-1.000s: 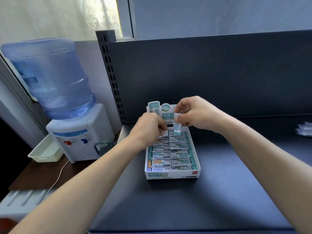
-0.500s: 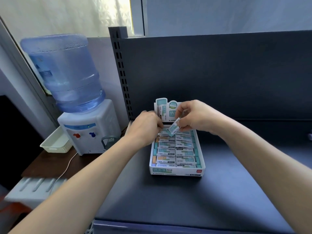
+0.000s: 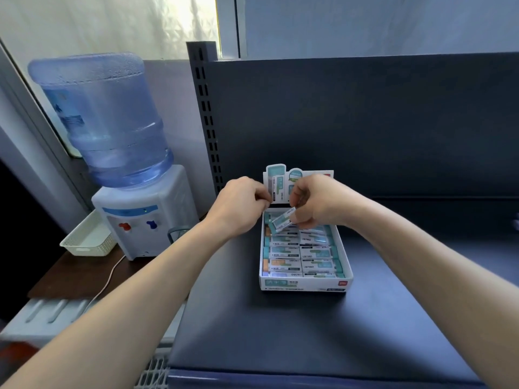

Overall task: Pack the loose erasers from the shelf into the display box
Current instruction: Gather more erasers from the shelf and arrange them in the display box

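A white display box (image 3: 304, 284) with an upright printed back card stands on the dark shelf (image 3: 280, 332). Rows of teal-and-white wrapped erasers (image 3: 302, 255) fill it. My right hand (image 3: 316, 202) hovers over the box's far end and pinches one eraser (image 3: 282, 221), which tilts down toward the far left corner. My left hand (image 3: 241, 206) is beside it at the box's far left edge, fingers curled near the back card; I cannot see anything in it.
A water dispenser (image 3: 134, 192) with a blue bottle stands left of the shelf upright (image 3: 206, 119). A white basket (image 3: 87, 238) sits on the brown table beside it. The shelf's dark back panel rises behind the box. Something pale shows at the far right edge.
The eraser in my right hand has tipped from upright to slanted and dropped lower toward the box's far left corner. The view shifted left, so the box sits further right in the frame.
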`<state>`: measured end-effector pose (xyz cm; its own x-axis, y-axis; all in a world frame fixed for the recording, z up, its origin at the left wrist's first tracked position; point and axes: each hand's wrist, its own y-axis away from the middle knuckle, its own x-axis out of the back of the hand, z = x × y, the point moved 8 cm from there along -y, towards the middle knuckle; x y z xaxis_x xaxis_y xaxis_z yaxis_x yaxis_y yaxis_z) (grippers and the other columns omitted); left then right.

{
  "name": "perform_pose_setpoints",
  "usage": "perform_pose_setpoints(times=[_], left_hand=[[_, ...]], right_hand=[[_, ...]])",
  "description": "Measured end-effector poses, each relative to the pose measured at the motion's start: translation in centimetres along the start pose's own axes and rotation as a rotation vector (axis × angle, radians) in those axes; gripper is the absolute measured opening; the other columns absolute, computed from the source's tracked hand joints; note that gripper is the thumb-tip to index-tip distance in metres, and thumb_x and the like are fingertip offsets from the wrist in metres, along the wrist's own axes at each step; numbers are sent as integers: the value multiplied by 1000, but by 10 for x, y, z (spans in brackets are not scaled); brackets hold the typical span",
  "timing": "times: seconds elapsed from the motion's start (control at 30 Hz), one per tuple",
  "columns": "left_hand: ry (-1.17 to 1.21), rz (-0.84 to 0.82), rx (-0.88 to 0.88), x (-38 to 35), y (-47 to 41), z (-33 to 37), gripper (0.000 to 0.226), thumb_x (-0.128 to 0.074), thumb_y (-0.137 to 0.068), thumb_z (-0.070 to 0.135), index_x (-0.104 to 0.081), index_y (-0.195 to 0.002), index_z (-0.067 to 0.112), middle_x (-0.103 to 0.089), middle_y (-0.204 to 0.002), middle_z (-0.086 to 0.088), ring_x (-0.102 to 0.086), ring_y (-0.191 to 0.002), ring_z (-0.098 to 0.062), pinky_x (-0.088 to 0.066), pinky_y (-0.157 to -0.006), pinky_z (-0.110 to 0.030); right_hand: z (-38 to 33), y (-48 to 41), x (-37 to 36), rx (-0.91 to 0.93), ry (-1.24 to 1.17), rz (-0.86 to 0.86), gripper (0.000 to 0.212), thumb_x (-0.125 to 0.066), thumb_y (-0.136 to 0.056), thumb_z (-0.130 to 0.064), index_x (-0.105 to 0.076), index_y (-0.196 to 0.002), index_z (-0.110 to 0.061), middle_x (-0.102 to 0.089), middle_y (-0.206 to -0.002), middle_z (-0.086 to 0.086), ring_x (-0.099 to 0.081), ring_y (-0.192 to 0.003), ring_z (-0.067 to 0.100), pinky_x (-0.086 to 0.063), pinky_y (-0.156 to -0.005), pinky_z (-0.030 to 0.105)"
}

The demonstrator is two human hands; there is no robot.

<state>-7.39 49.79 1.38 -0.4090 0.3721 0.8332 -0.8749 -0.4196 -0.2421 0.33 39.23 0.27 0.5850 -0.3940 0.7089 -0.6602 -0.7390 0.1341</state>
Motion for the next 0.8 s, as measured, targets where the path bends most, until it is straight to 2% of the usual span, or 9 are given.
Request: perform_pose_setpoints(times=[0.07, 0.17, 0.33, 0.57, 0.7, 0.8], left_hand=[[-3, -7, -23, 1, 1, 2, 21, -56, -91, 14, -73, -103, 14, -67, -114, 0, -60, -102, -15, -51, -87, -30], [3, -30, -54, 0, 2, 5, 21, -57, -91, 15, -73, -104, 14, -67, -114, -1, -60, -104, -15, -51, -89, -32], [85, -55, -99, 8, -2, 9, 17, -60, -90, 17, -74, -99, 16, -68, -107, 4, -60, -97, -10, -48, -82, -23], [126, -78, -147, 5, -2, 28, 13, -62, -89, 19, -74, -93, 18, -68, -92, 7, -61, -88, -8, -47, -76, -22], [111, -100, -160, 1, 4, 45, 13, -62, -89, 20, -74, -90, 20, -67, -89, 8, -62, -86, -8, -48, -74, -24], [98, -85, -187, 0, 8, 68, 13, -61, -89, 20, -74, -93, 19, -65, -88, 9, -61, -85, -7, -47, -75, -23]], right_hand=[[-2, 1, -2, 6, 152, 38, 15, -74, -78, -9, -60, -82, -12, -64, -81, 3, -67, -79, 23, -58, -73, 36], [-2, 2, -3, 5, 252, 102, 12, -75, -79, -17, -63, -80, -16, -60, -79, -3, -59, -78, 16, -46, -62, 26], [1, 4, 0, 0, 200, 142, 5, -70, -83, -15, -66, -81, -18, -62, -81, -4, -59, -76, 13, -47, -64, 24], [6, 8, -1, 14, 151, 111, 15, -61, -87, -7, -69, -86, -20, -66, -72, 0, -58, -55, 7, -47, -57, 18], [8, 20, 19, 50, 124, 184, 17, -61, -85, -7, -68, -84, -22, -67, -79, -1, -60, -58, 10, -48, -58, 18], [13, 38, 40, 68, 181, 231, 17, -60, -84, -7, -72, -85, -19, -60, -72, -9, -56, -63, 9, -47, -62, 22]])
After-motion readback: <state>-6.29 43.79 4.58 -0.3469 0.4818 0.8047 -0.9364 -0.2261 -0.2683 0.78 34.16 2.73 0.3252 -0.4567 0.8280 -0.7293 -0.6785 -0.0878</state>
